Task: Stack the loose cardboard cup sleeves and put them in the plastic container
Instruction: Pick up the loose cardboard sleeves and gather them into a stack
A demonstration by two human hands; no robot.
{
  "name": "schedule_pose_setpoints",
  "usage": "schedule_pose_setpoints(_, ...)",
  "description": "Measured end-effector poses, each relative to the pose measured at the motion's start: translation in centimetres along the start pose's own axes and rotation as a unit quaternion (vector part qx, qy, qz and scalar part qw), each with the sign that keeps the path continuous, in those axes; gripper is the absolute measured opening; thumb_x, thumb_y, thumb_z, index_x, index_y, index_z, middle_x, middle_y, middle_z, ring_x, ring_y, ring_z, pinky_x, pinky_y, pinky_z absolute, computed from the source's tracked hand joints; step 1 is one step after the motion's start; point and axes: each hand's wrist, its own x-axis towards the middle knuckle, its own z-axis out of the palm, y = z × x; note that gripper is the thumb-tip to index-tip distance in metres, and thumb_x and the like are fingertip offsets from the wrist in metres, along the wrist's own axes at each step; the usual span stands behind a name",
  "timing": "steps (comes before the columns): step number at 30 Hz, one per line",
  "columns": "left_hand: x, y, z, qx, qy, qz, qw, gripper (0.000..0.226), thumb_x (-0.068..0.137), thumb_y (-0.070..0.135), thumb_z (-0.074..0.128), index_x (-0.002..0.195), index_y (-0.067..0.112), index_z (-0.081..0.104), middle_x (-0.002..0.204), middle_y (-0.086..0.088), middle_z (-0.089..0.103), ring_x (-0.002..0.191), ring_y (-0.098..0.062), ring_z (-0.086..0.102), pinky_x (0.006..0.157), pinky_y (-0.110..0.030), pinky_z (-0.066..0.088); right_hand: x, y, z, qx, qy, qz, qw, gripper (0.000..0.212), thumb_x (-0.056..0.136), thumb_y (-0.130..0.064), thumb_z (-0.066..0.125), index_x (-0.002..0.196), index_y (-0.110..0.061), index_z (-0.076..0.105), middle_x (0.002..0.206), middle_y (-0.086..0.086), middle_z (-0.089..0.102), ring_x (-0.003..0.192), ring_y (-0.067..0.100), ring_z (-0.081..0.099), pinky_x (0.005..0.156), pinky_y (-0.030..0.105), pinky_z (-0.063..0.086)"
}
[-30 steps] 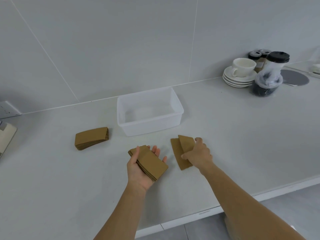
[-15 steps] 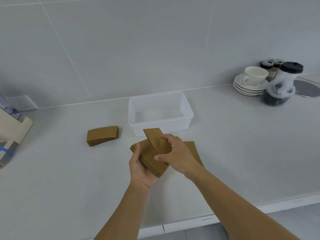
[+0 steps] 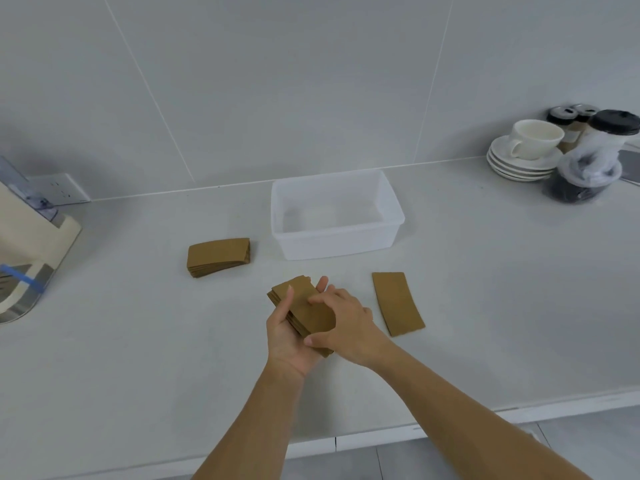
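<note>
My left hand [image 3: 285, 336] cradles a stack of brown cardboard cup sleeves [image 3: 304, 306] just above the counter. My right hand [image 3: 346, 327] presses on top of that stack, thumb at its near end and fingers over its middle. One loose sleeve [image 3: 398, 303] lies flat on the counter to the right of my hands. A second neat stack of sleeves [image 3: 219, 256] rests further left. The translucent plastic container [image 3: 337, 237] stands behind my hands with nothing visible inside it.
A cup on stacked saucers [image 3: 526, 157] and lidded jars [image 3: 588, 168] stand at the back right. A beige appliance [image 3: 31, 258] sits at the left edge below a wall socket [image 3: 62, 190]. The counter's front edge [image 3: 346, 441] runs below my forearms.
My right hand picked one sleeve from the counter pair, carried it left and laid it onto the stack in my left hand. One sleeve stays on the counter.
</note>
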Motion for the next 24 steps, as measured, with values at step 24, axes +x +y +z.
schedule_pose_setpoints(24,1.1,1.4,-0.3,0.012,0.086,-0.018,0.996,0.04,0.068,0.031,0.072,0.103,0.015,0.063,0.095,-0.008,0.072,0.088,-0.024,0.069,0.076,-0.045,0.056,2.7,7.0,-3.7,-0.208,0.182,0.181,0.944,0.07,0.084,-0.056,0.046,0.138,-0.014,0.026,0.139,0.013,0.039,0.126,0.031,0.037,0.101,0.042,0.03)
